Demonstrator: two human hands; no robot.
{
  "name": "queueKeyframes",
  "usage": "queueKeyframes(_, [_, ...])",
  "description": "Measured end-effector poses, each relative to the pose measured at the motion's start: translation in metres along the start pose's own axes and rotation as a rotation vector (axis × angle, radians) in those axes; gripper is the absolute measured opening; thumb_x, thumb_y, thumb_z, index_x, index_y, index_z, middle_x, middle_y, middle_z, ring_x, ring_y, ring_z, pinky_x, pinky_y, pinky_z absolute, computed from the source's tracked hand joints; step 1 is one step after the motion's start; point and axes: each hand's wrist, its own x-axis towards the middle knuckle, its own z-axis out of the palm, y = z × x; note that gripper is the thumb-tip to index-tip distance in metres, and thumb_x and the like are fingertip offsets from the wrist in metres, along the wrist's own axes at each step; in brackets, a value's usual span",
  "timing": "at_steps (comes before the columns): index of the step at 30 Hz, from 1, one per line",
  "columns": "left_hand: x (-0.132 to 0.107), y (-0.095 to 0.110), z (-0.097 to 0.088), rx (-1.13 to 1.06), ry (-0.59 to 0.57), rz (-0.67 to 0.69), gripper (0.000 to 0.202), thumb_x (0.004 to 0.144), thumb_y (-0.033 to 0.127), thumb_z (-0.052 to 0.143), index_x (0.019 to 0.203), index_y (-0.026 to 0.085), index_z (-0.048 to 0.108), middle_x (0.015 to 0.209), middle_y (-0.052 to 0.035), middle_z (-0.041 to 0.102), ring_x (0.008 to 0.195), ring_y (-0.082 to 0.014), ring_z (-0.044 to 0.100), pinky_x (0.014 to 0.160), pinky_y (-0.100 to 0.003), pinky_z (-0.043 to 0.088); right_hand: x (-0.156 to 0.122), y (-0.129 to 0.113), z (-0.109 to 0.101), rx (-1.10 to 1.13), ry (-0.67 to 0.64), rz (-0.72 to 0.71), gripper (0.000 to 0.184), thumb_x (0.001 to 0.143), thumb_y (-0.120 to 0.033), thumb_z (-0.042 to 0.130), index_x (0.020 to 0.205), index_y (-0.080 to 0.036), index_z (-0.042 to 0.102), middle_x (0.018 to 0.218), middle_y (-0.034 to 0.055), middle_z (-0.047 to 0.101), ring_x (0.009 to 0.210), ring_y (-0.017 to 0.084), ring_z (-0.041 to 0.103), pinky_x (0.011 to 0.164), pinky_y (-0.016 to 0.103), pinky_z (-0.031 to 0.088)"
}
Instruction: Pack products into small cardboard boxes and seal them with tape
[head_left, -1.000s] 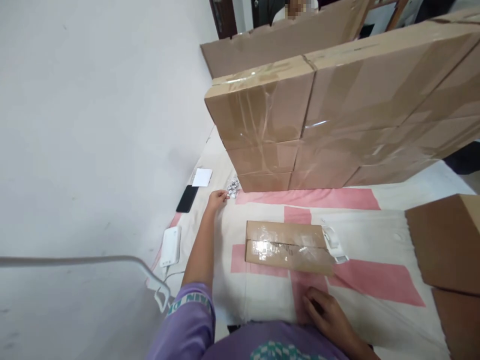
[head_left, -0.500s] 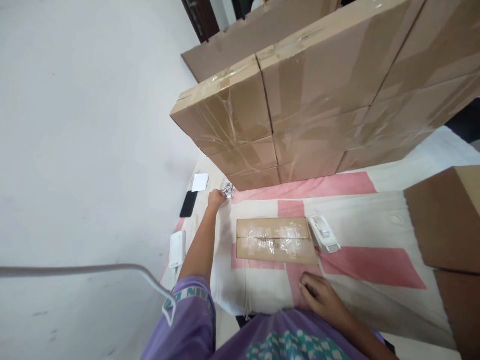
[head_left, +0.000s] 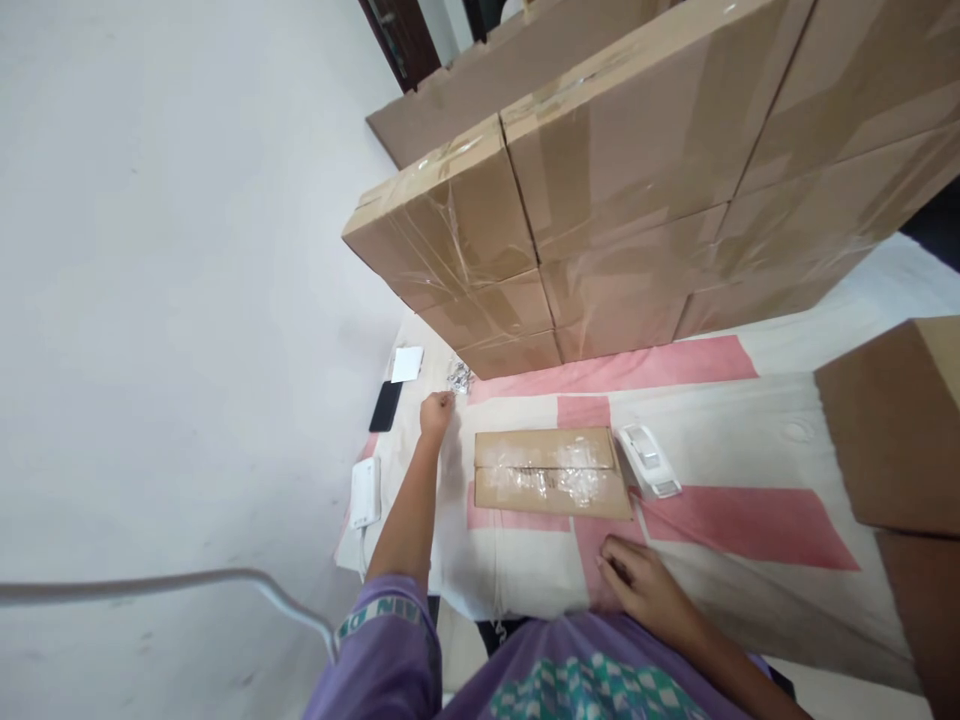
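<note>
Silvery scraps point(head_left: 459, 377) lay by stacked cartons point(head_left: 630, 180); left hand point(head_left: 436, 412) had edged back, fingers bunched, perhaps on picked-up piece, too small to tell. Right hand point(head_left: 637, 580), loosely curled, empty, rested near taped cardboard box point(head_left: 551, 475).

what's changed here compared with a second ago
The left hand has drawn back a little from the shiny crumpled pile, toward the person; whether its fingers hold anything is too small to tell. The whole view has also shifted with the head. The right hand stays curled in front of the taped box, and the white tool remains beside that box.
</note>
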Motion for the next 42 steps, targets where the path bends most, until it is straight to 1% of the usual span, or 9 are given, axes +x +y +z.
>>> queueKeyframes(4, [-0.007,-0.003,-0.009,-0.059,0.100,-0.016,0.037,0.099,0.038,0.063,0.129,0.017,0.061,0.127,-0.0106,0.065,0.108,-0.0226,0.066,0.093,-0.045,0.058,0.000,-0.001,-0.001,0.014,0.006,-0.007,0.031,0.098,-0.033,0.044,0.069,-0.022,0.048,0.067,0.0015,0.058,0.064,0.017,0.059,0.064,0.028,0.044])
queueKeyframes(8, [-0.009,-0.002,-0.015,-0.097,0.114,-0.030,0.035,0.099,0.039,0.063,0.125,0.016,0.063,0.124,-0.0101,0.066,0.106,-0.0219,0.067,0.092,-0.043,0.059,0.001,-0.004,-0.003,0.026,0.016,-0.008,0.031,0.098,-0.032,0.043,0.069,-0.022,0.048,0.067,0.0014,0.058,0.065,0.017,0.059,0.064,0.028,0.044])
queueKeyframes(13, [-0.010,0.001,-0.013,-0.082,0.078,-0.011,0.033,0.099,0.039,0.063,0.124,0.017,0.064,0.125,-0.0100,0.066,0.107,-0.0217,0.067,0.092,-0.043,0.059,0.000,-0.001,-0.001,0.005,0.019,-0.003,0.031,0.099,-0.033,0.043,0.070,-0.022,0.048,0.068,0.0013,0.058,0.065,0.018,0.059,0.064,0.028,0.043])
queueKeyframes(18, [-0.002,0.010,-0.004,-0.017,-0.004,-0.002,0.033,0.099,0.039,0.063,0.123,0.017,0.064,0.125,-0.0098,0.066,0.106,-0.0216,0.067,0.092,-0.043,0.059,-0.001,0.002,0.001,0.003,0.010,0.011,0.031,0.098,-0.032,0.043,0.070,-0.022,0.047,0.067,0.0008,0.057,0.065,0.017,0.058,0.063,0.028,0.042])
queueKeyframes(22, [0.007,0.021,0.001,0.064,-0.040,-0.035,0.036,0.098,0.039,0.064,0.127,0.017,0.063,0.126,-0.0103,0.065,0.108,-0.0226,0.066,0.093,-0.044,0.059,0.000,0.003,0.001,-0.003,-0.009,0.014,0.031,0.099,-0.033,0.041,0.071,-0.022,0.046,0.069,0.0010,0.057,0.067,0.017,0.059,0.065,0.028,0.043])
queueKeyframes(27, [0.013,0.031,0.003,0.163,-0.083,-0.071,0.035,0.098,0.039,0.065,0.126,0.018,0.063,0.127,-0.0100,0.065,0.110,-0.0230,0.066,0.093,-0.044,0.058,0.001,0.003,0.000,-0.005,-0.038,0.017,0.030,0.100,-0.033,0.039,0.073,-0.022,0.045,0.071,0.0016,0.057,0.070,0.017,0.060,0.067,0.028,0.043])
queueKeyframes(32, [0.018,0.034,-0.004,0.207,-0.116,-0.054,0.035,0.098,0.038,0.065,0.127,0.019,0.063,0.129,-0.0101,0.064,0.112,-0.0235,0.065,0.094,-0.043,0.058,0.001,0.004,0.000,-0.007,-0.053,0.018,0.030,0.101,-0.033,0.038,0.073,-0.022,0.044,0.071,0.0014,0.055,0.070,0.018,0.060,0.068,0.028,0.043])
queueKeyframes(38, [0.023,0.028,-0.020,0.231,-0.140,-0.060,0.036,0.098,0.039,0.064,0.127,0.018,0.063,0.127,-0.0103,0.065,0.109,-0.0227,0.066,0.093,-0.044,0.058,0.000,0.009,0.003,0.015,-0.046,0.025,0.030,0.101,-0.032,0.039,0.073,-0.022,0.044,0.071,0.0006,0.054,0.070,0.017,0.059,0.067,0.028,0.042])
queueKeyframes(42, [0.024,0.024,-0.029,0.232,-0.163,-0.035,0.035,0.098,0.039,0.064,0.126,0.017,0.063,0.126,-0.0102,0.065,0.108,-0.0224,0.066,0.092,-0.043,0.059,-0.001,0.010,0.003,0.034,-0.037,0.024,0.030,0.101,-0.033,0.041,0.073,-0.022,0.045,0.071,0.0001,0.055,0.070,0.016,0.058,0.067,0.027,0.042])
